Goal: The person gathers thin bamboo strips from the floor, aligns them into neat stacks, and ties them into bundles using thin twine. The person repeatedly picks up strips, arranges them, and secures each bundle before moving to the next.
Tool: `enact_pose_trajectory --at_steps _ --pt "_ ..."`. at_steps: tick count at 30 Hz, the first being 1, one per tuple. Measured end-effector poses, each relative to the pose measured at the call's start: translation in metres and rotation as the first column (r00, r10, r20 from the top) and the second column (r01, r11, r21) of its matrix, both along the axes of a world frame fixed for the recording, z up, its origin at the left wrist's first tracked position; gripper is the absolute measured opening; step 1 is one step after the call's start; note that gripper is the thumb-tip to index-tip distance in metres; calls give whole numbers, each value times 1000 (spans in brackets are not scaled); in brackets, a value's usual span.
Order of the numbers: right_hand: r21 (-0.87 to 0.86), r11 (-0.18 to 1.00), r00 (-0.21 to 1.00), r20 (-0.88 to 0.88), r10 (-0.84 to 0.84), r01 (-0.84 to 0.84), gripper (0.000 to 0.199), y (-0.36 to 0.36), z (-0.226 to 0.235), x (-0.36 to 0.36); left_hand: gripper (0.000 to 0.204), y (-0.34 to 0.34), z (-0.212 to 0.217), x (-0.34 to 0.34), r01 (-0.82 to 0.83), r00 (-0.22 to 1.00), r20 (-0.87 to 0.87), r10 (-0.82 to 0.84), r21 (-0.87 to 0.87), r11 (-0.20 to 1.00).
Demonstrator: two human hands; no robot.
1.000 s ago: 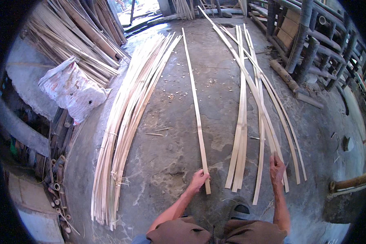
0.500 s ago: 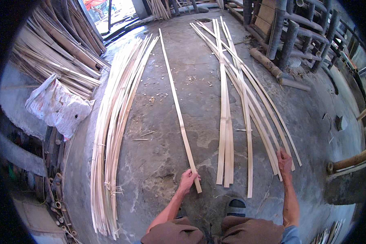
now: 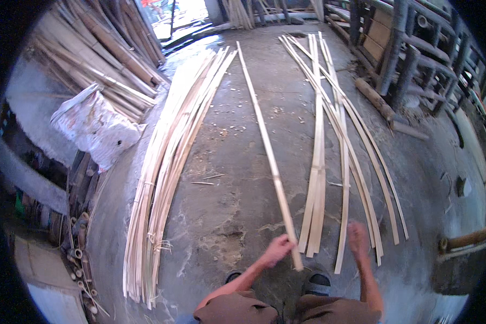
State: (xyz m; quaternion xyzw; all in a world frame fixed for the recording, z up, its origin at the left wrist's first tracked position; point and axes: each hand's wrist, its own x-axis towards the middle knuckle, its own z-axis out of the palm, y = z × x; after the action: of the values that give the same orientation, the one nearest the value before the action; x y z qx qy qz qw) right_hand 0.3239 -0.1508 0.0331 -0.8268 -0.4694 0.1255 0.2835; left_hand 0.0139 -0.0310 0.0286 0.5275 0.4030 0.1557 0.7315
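Fingers of your left hand (image 3: 276, 250) curl round the long pale bamboo strip (image 3: 269, 162) near its end; your right hand (image 3: 357, 238) hovers blurred, grip unclear. Swinging the strip could scatter the loose split slats (image 3: 329, 140) beside it.

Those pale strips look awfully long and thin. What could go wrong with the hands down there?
The left hand grips the single long pale bamboo strip near its end; its split edges might give splinters. The blurred right hand is over the loose spread of bamboo strips, which could slide or tangle underfoot.
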Motion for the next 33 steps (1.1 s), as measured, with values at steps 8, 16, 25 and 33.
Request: enact_pose_trajectory --at_steps 8,16,25,33 --pt "-48 995 675 -737 26 -90 47 70 38 -135 32 -43 -16 21 534 844 -30 -536 152 832" --pt "369 907 867 -499 7 205 47 60 96 -88 32 -35 -1 6 373 927 -92 -363 141 917" --pt "84 949 832 -508 -222 305 50 48 124 -80 30 -41 -5 7 341 939 -95 -330 146 929" --pt "182 923 873 -428 -235 338 49 39 80 -58 27 -41 -13 0 329 940 -123 -318 79 941"
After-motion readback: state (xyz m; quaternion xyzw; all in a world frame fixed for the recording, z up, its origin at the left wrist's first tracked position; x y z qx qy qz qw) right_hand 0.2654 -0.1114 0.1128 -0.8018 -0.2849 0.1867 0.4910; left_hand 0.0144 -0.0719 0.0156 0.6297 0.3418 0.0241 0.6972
